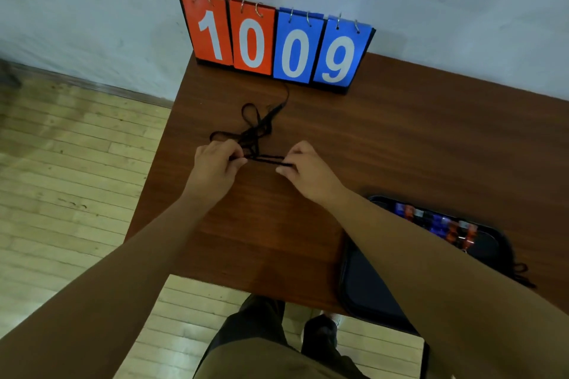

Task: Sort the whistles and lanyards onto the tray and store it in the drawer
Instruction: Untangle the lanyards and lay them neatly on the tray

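A tangle of black lanyards [255,128] lies on the brown table [400,132], just in front of the scoreboard. My left hand [217,160] and my right hand [303,168] each pinch an end of a short folded stretch of black cord held taut between them. At the table's near right stands a black tray [363,283], with several blue, orange and black whistles [440,224] lined up along its far side. My right forearm hides part of the tray. More black cord hangs over the tray's right rim.
A flip scoreboard [277,43] reading 1009 stands at the table's far edge against the white wall. Wooden floor lies to the left and below the table's near edge. My legs show at the bottom.
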Action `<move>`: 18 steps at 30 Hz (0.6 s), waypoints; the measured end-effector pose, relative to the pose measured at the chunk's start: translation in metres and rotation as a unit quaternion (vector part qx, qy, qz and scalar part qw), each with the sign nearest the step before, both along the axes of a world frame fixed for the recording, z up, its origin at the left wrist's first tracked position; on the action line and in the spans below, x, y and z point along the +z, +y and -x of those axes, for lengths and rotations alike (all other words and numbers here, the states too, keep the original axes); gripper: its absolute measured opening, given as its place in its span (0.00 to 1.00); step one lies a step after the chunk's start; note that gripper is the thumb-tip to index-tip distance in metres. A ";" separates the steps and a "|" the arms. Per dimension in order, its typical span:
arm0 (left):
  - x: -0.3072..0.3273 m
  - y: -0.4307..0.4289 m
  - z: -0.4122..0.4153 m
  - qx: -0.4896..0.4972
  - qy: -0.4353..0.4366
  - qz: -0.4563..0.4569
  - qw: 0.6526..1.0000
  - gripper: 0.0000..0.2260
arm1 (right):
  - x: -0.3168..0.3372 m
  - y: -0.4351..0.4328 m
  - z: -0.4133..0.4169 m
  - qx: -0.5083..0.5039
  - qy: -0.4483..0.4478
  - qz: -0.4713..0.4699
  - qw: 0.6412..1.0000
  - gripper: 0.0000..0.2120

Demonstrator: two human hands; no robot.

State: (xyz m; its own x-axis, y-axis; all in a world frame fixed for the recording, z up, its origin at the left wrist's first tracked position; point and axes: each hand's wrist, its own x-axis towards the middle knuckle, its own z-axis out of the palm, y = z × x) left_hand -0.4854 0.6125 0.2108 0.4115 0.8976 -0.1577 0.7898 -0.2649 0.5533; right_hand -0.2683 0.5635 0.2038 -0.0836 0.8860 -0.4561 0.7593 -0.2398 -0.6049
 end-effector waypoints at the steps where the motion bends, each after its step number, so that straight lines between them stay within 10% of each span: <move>1: 0.006 -0.001 -0.002 -0.005 0.000 -0.002 1.000 0.02 | 0.010 0.000 -0.008 -0.012 0.012 -0.009 1.000 0.14; 18: 0.114 -0.035 -0.067 0.110 -0.091 0.014 0.990 0.07 | 0.151 -0.070 -0.109 -0.269 0.175 -0.067 0.945 0.10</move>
